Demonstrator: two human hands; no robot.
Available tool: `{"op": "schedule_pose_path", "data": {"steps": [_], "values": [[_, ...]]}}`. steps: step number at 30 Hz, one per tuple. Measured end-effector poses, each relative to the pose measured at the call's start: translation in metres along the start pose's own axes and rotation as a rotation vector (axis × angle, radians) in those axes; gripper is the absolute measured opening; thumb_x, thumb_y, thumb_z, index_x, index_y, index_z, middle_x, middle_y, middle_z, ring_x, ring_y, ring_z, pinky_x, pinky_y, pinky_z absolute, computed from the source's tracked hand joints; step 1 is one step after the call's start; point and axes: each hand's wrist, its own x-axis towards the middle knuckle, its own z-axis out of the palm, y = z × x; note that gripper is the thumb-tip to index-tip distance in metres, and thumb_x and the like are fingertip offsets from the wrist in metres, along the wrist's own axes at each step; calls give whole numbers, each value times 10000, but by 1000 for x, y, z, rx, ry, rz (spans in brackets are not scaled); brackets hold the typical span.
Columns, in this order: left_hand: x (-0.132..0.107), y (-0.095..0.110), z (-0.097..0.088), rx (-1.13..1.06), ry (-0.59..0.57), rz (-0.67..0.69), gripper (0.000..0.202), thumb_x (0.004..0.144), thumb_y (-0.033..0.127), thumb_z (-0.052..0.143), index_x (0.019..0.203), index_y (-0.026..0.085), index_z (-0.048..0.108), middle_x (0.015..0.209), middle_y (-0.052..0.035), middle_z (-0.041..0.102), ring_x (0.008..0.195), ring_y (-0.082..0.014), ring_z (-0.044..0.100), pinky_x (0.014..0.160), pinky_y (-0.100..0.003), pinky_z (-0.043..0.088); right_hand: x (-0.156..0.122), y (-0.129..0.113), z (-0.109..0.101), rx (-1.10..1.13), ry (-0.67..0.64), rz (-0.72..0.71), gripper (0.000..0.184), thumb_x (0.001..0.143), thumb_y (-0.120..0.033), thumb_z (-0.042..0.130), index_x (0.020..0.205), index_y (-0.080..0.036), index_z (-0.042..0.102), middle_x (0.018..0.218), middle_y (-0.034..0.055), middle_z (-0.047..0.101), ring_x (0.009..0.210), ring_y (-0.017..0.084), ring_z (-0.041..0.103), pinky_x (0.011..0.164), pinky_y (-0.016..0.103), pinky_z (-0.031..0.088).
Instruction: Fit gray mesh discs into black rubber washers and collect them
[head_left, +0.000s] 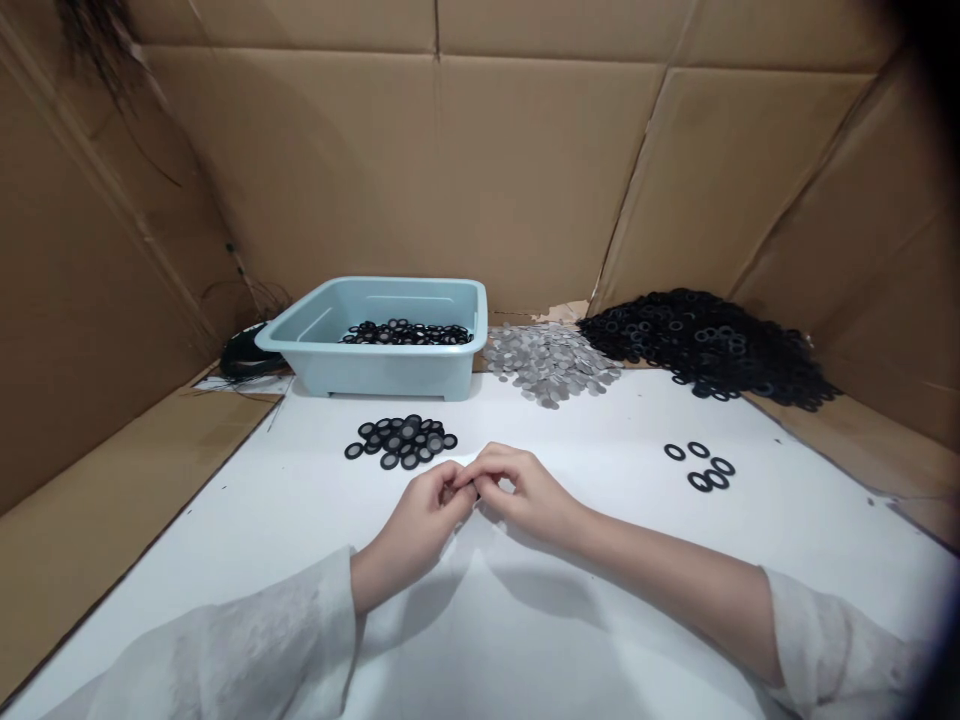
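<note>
Left hand (420, 515) and right hand (525, 492) meet fingertip to fingertip; whatever lies between is covered by the fingers. Both sleeves (247, 640) cut off at bottom edge. Dark bundle (244, 355) at worktop's far left corner: half hidden behind tub (375, 372), unidentifiable.

Items counted were: one light-blue tub (375, 372), five loose black rings (708, 480), one heap of black rings (705, 345), one heap of grey mesh discs (551, 362), one cluster of fitted rings (403, 441), and two hands: left hand (420, 515), right hand (529, 495).

Soft even overhead light, faint shadows under the forearms, dark vignette at right edge, wide-angle bending
</note>
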Motion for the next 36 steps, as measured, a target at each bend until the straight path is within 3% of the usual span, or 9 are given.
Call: {"op": "schedule_pose_path", "data": {"steps": [5,11,16,22,28,32,36], "values": [[0,0,0,-39,-1,0,166,791,299,471,710,155,471,616,32,418,564,-100,367,530,-222,292,0,-1,-1,44,-32,23,270,798,-103,422,999,-190,580,782,25,559,706,126,515,643,242,407],[-2,1,0,61,-10,10,200,767,290,505,632,165,428,590,42,386,558,-101,362,525,-219,284,1,-5,-7,-77,-138,-16,277,768,-48,412,834,-186,642,829,42,569,753,136,515,704,259,400],[-1,0,0,-3,14,-6,160,766,301,489,708,153,504,615,27,447,564,-108,391,535,-225,303,2,-6,-9,2,-136,52,324,752,-42,397,985,-192,566,721,1,536,647,110,475,618,225,389],[-3,-3,1,132,-29,37,172,781,253,482,643,162,434,610,34,405,586,-108,373,543,-227,287,4,-7,-9,-97,-179,30,275,710,-20,406,778,-173,625,779,28,554,691,122,485,653,243,377],[-2,-4,0,119,-11,34,130,796,236,445,696,155,466,624,30,418,580,-106,371,544,-230,292,2,-3,-9,22,-196,110,232,779,-91,409,948,-180,542,696,-4,520,609,105,468,583,219,380],[-4,-5,2,232,-21,75,122,770,207,462,658,158,467,631,18,465,608,-123,417,555,-234,307,-1,-6,-4,-271,-198,-63,242,790,-69,388,845,-181,595,797,40,529,723,135,498,662,247,398],[-4,-3,2,258,8,83,117,789,230,441,712,163,498,638,16,477,599,-127,431,550,-233,328,-4,-13,-9,-608,-155,-203,248,805,-103,413,1003,-167,549,880,77,524,759,168,504,650,268,406]]}}
